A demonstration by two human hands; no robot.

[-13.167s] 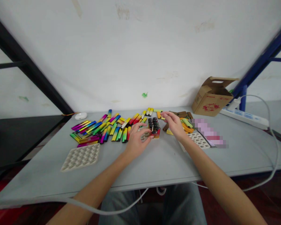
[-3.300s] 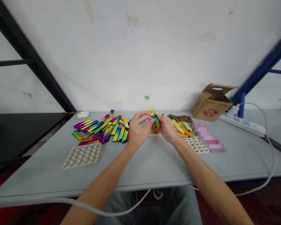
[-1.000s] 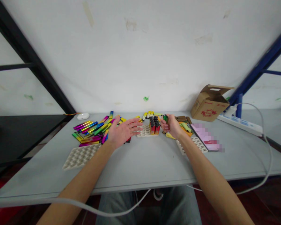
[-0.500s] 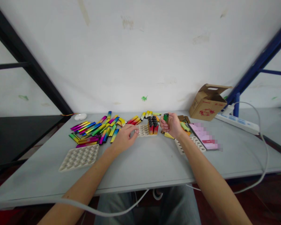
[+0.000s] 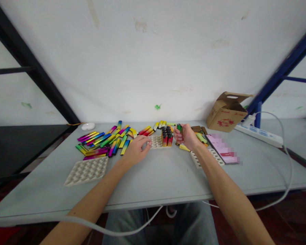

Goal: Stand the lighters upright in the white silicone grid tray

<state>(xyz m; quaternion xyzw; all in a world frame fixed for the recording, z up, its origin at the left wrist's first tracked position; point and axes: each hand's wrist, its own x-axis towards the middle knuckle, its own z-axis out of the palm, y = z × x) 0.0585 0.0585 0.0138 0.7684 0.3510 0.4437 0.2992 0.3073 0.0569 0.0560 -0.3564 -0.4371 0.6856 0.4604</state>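
My left hand is curled around the left end of a white tray with rows of holes, thumb and fingers apart with the tray's end between them. At the tray's right end stand several red-and-yellow stick-shaped pieces with black tops, packed upright. Just right of them, my right hand is closed around a green stick-shaped piece with a dark top, held upright above the table. The lower part of this piece is hidden by the fingers.
Loose shiny multicoloured sticks lie heaped at left. A second holed tray sits before them; a third tray is partly under my right forearm. Further right are a phone, an opened cardboard box and a power strip.
My right hand has moved slightly left toward the upright pieces, and the green piece has tilted a little. My left hand stays at the tray.
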